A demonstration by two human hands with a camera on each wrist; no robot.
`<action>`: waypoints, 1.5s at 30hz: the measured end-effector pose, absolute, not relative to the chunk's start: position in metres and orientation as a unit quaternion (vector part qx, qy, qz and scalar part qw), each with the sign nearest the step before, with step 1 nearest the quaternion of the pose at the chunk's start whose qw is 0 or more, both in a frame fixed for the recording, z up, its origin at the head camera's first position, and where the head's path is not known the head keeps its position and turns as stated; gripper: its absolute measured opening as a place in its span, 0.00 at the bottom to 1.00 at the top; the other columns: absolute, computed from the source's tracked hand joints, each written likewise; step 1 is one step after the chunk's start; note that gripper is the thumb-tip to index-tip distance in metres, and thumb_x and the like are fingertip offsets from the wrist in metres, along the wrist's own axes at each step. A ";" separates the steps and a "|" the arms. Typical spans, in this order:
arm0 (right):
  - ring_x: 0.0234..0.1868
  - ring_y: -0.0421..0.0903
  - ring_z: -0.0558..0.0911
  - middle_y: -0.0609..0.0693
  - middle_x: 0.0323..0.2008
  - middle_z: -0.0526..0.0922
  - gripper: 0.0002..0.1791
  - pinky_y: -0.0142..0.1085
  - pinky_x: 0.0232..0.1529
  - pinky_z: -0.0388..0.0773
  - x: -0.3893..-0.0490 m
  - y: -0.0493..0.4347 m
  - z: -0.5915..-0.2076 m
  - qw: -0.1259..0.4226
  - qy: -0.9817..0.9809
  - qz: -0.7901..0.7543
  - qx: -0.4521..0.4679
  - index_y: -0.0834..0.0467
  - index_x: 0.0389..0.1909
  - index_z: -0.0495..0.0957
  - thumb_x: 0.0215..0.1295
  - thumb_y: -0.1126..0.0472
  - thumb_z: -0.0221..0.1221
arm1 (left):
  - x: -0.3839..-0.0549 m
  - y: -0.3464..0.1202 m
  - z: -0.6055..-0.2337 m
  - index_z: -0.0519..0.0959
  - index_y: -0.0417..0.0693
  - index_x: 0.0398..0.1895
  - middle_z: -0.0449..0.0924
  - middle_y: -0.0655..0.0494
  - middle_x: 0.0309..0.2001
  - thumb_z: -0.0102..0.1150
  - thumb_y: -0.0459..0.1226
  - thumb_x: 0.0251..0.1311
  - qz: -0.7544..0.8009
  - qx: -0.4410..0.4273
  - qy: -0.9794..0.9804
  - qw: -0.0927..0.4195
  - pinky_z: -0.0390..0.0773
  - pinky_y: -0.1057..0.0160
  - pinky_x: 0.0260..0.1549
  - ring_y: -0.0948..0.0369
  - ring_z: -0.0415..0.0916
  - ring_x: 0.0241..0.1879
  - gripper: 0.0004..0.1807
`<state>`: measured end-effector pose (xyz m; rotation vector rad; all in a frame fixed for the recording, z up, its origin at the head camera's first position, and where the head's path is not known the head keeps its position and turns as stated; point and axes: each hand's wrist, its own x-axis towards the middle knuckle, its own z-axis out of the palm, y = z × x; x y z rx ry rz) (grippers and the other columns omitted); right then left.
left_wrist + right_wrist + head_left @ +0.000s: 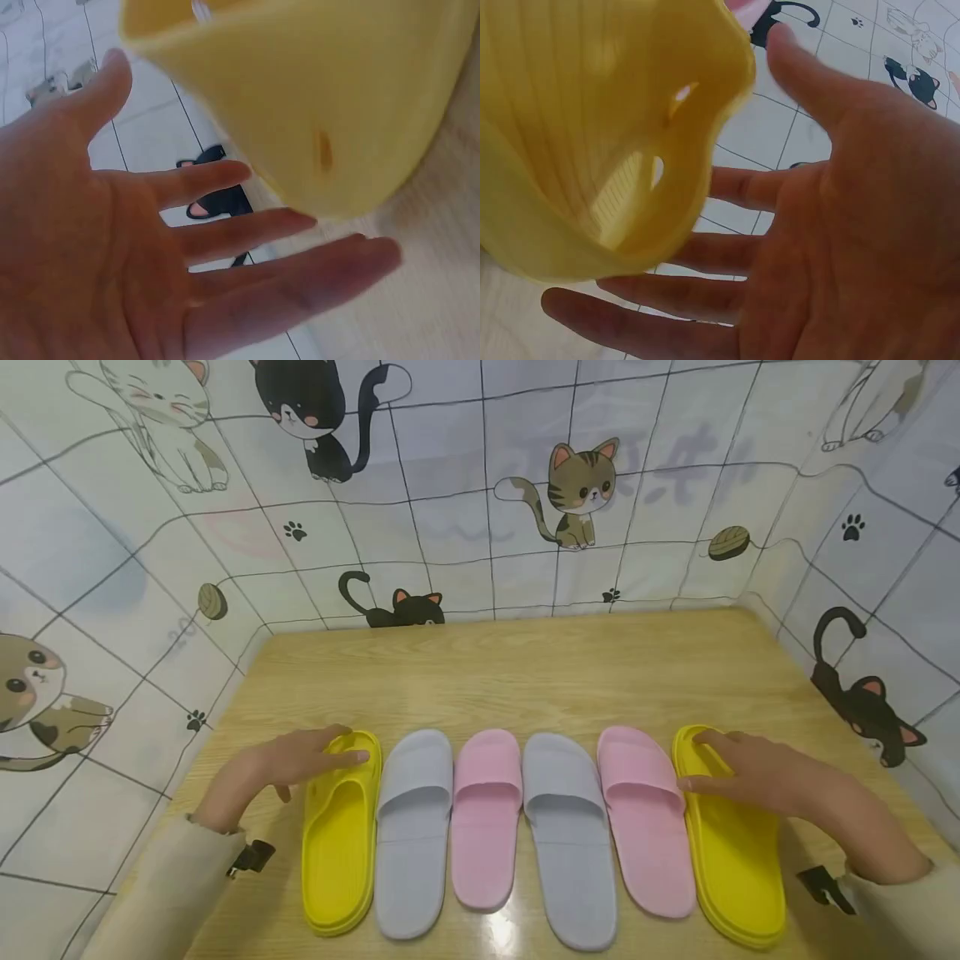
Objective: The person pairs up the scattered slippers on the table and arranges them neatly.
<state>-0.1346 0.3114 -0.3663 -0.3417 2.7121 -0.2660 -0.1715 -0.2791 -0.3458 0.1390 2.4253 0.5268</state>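
The left hand (300,758) is hanging over the toe end of the left yellow slide slipper (337,860), and the right hand (757,772) is hanging over the toe end of the right yellow slide slipper (738,860). Both hands are holding their fingers straight and spread, and neither is gripping anything; I cannot tell if the fingertips are touching. The yellow pair is sitting at the two ends of a row on the wood-look table (510,668), with a left gray slipper (411,877), left pink slipper (483,860), right gray slipper (577,885) and right pink slipper (652,860) lying between, all pointing their toes away. Because they are sitting so close, a sideways push could be bumping a neighbor and making the row crooked. A weak hold on the smooth toe could be letting a slipper drop. The yellow ones are looking like bendy foam, showing round toes, little holes and ribbed lines. The gray and pink ones are looking dull and smooth, each wearing one wide band.
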 end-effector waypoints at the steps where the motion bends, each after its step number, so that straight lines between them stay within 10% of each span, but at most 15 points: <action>1: 0.59 0.77 0.76 0.80 0.64 0.72 0.55 0.72 0.54 0.75 -0.133 0.311 -0.367 0.197 0.969 -0.094 -0.117 0.66 0.73 0.64 0.65 0.24 0.55 | -0.168 -0.277 -0.346 0.50 0.48 0.84 0.50 0.26 0.79 0.49 0.72 0.65 0.194 0.050 0.925 0.323 0.87 0.50 0.28 0.38 0.77 0.59 0.55; 8: 0.58 0.76 0.77 0.83 0.64 0.68 0.54 0.71 0.55 0.75 -0.128 0.306 -0.373 0.200 0.967 -0.108 -0.118 0.71 0.71 0.61 0.66 0.28 0.57 | -0.150 -0.265 -0.346 0.49 0.50 0.84 0.48 0.25 0.79 0.54 0.74 0.60 0.151 0.042 0.938 0.310 0.83 0.54 0.19 0.50 0.82 0.29 0.59; 21: 0.63 0.80 0.71 0.83 0.66 0.67 0.47 0.72 0.61 0.70 -0.165 0.320 -0.374 0.167 0.970 -0.099 -0.144 0.75 0.70 0.63 0.70 0.39 0.60 | -0.145 -0.264 -0.348 0.51 0.42 0.82 0.48 0.23 0.78 0.61 0.68 0.60 0.182 0.056 0.936 0.296 0.82 0.58 0.26 0.55 0.79 0.29 0.59; 27: 0.67 0.82 0.64 0.84 0.69 0.61 0.46 0.75 0.65 0.64 -0.183 0.326 -0.376 0.169 0.970 -0.108 -0.139 0.74 0.74 0.61 0.72 0.42 0.59 | -0.145 -0.264 -0.347 0.52 0.40 0.82 0.50 0.23 0.78 0.58 0.69 0.62 0.154 0.079 0.943 0.285 0.84 0.43 0.44 0.40 0.82 0.47 0.58; 31: 0.68 0.84 0.61 0.87 0.70 0.56 0.44 0.77 0.65 0.61 -0.198 0.330 -0.376 0.166 0.971 -0.107 -0.137 0.72 0.75 0.60 0.73 0.43 0.58 | -0.144 -0.264 -0.347 0.53 0.38 0.81 0.51 0.21 0.77 0.55 0.70 0.64 0.129 0.096 0.950 0.269 0.68 0.27 0.62 0.27 0.64 0.70 0.57; 45: 0.72 0.83 0.53 0.84 0.73 0.51 0.46 0.77 0.70 0.51 -0.254 0.347 -0.373 0.182 0.964 -0.150 -0.121 0.73 0.76 0.56 0.73 0.44 0.60 | -0.142 -0.262 -0.350 0.52 0.40 0.82 0.46 0.22 0.78 0.53 0.70 0.64 0.128 0.082 0.951 0.271 0.63 0.24 0.65 0.24 0.57 0.72 0.58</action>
